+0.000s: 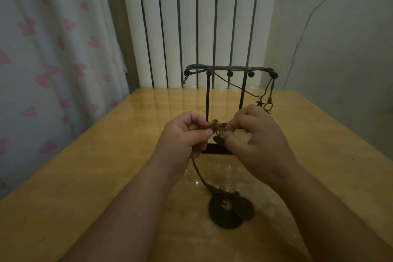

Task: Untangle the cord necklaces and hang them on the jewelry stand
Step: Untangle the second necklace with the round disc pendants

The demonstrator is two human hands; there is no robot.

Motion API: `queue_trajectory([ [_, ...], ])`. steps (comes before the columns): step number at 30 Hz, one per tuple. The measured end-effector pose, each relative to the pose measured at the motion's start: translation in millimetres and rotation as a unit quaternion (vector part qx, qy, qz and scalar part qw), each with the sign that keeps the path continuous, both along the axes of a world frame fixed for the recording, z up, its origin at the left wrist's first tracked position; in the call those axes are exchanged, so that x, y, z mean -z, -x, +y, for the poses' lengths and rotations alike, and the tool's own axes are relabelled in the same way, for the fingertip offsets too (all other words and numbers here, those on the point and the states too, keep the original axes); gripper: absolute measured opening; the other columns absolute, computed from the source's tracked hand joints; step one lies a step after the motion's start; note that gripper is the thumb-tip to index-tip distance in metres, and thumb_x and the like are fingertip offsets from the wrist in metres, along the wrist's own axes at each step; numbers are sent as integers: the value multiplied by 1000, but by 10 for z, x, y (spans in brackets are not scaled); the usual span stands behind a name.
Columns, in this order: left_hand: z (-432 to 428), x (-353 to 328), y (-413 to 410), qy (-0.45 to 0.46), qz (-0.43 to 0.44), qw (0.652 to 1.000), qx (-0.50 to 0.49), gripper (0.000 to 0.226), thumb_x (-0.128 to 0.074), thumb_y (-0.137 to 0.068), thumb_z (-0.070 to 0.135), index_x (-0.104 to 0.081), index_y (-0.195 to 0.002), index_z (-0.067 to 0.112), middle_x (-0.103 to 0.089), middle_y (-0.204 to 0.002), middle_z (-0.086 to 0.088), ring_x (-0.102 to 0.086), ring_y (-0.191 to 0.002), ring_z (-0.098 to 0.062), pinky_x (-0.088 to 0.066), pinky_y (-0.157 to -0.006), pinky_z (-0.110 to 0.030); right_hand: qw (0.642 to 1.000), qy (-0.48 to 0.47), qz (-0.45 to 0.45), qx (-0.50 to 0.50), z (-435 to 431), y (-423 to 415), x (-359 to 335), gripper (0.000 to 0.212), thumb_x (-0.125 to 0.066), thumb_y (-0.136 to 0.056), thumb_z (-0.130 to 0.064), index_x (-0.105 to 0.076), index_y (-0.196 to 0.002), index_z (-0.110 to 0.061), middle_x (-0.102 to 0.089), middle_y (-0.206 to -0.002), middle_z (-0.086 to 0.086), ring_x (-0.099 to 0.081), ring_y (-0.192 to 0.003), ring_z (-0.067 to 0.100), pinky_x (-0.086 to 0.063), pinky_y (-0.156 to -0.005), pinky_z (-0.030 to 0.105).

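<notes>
Nearest, 2 dark round disc pendants (230,211) lie on the glossy yellow wooden counter (106,176), their brown braided cord (200,174) rising into the left hand (182,136), whose fingers curl round it. The right hand (255,134) pinches the same tangled knot (217,128) just in front of the black metal jewelry stand (229,69), where a thin star-charm necklace (259,103) already hangs. Pulling the hands apart hard would likely tighten the knot, and the pendants could drag and snag.

Two hands (182,134) (255,134), one jewelry stand (208,100), two cord necklaces (200,174) (234,85), two disc pendants (221,218) (244,208).
</notes>
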State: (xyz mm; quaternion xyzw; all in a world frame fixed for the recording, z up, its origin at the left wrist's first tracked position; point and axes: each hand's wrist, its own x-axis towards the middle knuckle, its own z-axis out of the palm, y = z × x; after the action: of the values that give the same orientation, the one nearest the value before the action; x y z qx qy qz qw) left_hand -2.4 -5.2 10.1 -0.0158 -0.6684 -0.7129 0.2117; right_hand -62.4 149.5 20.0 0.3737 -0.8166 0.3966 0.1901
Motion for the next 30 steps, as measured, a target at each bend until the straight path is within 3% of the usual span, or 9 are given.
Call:
queue_trajectory([
  [4,18,-16,-12,5,-5,1000,14,23,-54,-89,-9,-56,-83,13,-65,-65,-1,-45,-50,-13,-33,-41,-20,976,125,-171,-46,12,-40,-58,23,-50,-95,-26,-64,-77,-23,-60,-80,-4,-53,-77,6,-42,-68,28],
  [7,33,-29,-23,6,-6,1000,24,19,-54,-91,-5,-59,-91,13,-73,-80,-9,-46,-50,-11,-34,-42,-19,952,169,-249,-46,26,-53,-93,30,-48,-98,-26,-66,-76,-20,-64,-71,-7,-56,-69,3,-45,-69,30],
  [10,30,-36,-20,9,-8,1000,26,21,-54,-92,-3,-63,-100,14,-73,-82,-9,-47,-51,-11,-34,-42,-19,932,182,-305,-70,16,-44,-87,32,-43,-102,-29,-66,-86,-14,-58,-60,-6,-52,-57,9,-44,-60,28],
  [13,14,-31,-17,10,-17,1000,25,25,-53,-92,-4,-64,-105,13,-72,-77,-9,-45,-50,-11,-34,-42,-19,913,218,-338,-66,34,-20,-78,24,-50,-99,-29,-69,-93,-15,-50,-55,-6,-44,-52,10,-40,-55,29],
  [18,4,-28,-8,0,-43,999,32,27,-47,-91,-5,-67,-101,10,-67,-69,-9,-42,-47,-11,-32,-40,-18,851,317,-407,-99,101,39,-109,17,-61,-93,-22,-69,-106,-16,-54,-62,-8,-49,-62,10,-43,-62,28],
  [22,6,-27,-16,27,-73,997,26,23,-48,-93,5,-68,-101,13,-58,-59,0,-40,-47,-10,-28,-40,-19,842,321,-412,-131,94,37,-97,20,-59,-94,-20,-68,-109,-10,-54,-64,-4,-51,-61,11,-42,-58,26],
  [25,3,-24,-24,47,-72,994,65,28,-59,-80,18,-66,-107,17,-57,-64,5,-42,-50,-7,-30,-43,-18,834,331,-415,-151,87,30,-108,21,-59,-94,-19,-66,-109,-8,-53,-65,-2,-50,-58,10,-42,-54,24],
  [30,22,16,-3,127,-64,990,4,32,-68,-87,2,-58,-97,30,-62,-90,-3,-52,-57,0,-40,-49,-14,827,352,-411,-151,76,37,-113,22,-61,-92,-19,-65,-110,-6,-55,-67,-1,-51,-59,10,-45,-53,22],
])
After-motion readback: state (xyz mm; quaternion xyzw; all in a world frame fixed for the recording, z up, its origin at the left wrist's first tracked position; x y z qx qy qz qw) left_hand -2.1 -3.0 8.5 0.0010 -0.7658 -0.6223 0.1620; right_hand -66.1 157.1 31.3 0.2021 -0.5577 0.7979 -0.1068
